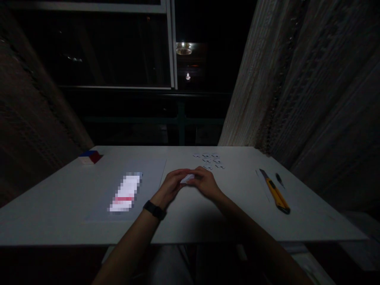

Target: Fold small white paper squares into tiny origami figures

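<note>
- I see the left hand (171,186) curled inward near the middle of the worktop (44,221), its fingers and thumb clamped on the left side of a small white piece (187,178).
- Facing it, the right hand (206,184) grips the same piece from the right; the fingertips of both hands meet or nearly meet over it (I can't make out from here what is on its surface).
- A dark watch (154,210) sits on the left wrist, and both forearms reach in over the near edge.
- Just beyond the right hand, toward the far edge, I count seven small pale pieces (211,160) with dark marks, laid in loose rows.
- Left of the hands, a lit screen (126,193) with a red band, blurred into blocks, rests on a thin sheet (156,170).
- Toward the right edge lies a yellow cutter (277,194), its blade end toward the far edge; a small dark pointed tool (279,180) lies just right of it.
- By the far left corner stands a small box (89,157), blue on top and red on one side.
- Past the far edge, I see a dark window (118,51) between the left curtain (32,107) and the right curtain (252,79).
</note>
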`<state>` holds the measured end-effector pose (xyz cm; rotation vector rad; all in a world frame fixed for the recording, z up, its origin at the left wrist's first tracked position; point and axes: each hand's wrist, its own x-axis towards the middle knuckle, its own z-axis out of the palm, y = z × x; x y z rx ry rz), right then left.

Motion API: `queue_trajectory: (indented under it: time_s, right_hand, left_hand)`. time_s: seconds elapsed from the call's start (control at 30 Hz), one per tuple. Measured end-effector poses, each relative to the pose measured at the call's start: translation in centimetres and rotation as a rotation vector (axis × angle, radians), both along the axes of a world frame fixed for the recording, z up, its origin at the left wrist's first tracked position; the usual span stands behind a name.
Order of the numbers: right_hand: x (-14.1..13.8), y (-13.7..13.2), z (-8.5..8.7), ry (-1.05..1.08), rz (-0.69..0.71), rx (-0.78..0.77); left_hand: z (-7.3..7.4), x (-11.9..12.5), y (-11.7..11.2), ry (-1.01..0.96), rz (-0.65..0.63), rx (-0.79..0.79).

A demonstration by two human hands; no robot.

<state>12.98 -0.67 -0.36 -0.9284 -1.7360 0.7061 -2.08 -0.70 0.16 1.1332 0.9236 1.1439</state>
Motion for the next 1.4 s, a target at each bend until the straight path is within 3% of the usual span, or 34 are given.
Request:
queue_trajectory:
  time_s: [0.33, 0.57, 0.73, 0.87, 1.07, 1.4]
  right_hand:
    - [0.3, 0.6, -0.6, 0.010, -0.146, 0.063]
    - [0.5, 1.4, -0.7, 0.216, -0.160, -0.232]
    - [0.4, 1.5, -1.0, 0.307, -0.143, -0.286]
    - [0.0, 1.1, -0.8, 0.364, -0.120, -0.349]
    - [-0.1, 0.5, -0.2, 0.488, -0.053, -0.488]
    - [0.2, 0.9, -0.7, 0.380, -0.001, -0.477]
  left_hand:
    - [-0.4, 0.4, 0.3, 0.144, -0.079, 0.021]
    - [0.2, 0.9, -0.4, 0.162, 0.013, 0.179]
    - [-0.4, 1.1, -0.2, 0.131, 0.013, 0.196]
    - [-1.0, 1.1, -0.1, 0.246, 0.060, 0.221]
    - [-0.5, 1.1, -0.3, 0.266, 0.055, 0.198]
    - [-0.4, 0.9, -0.3, 0.303, -0.024, 0.223]
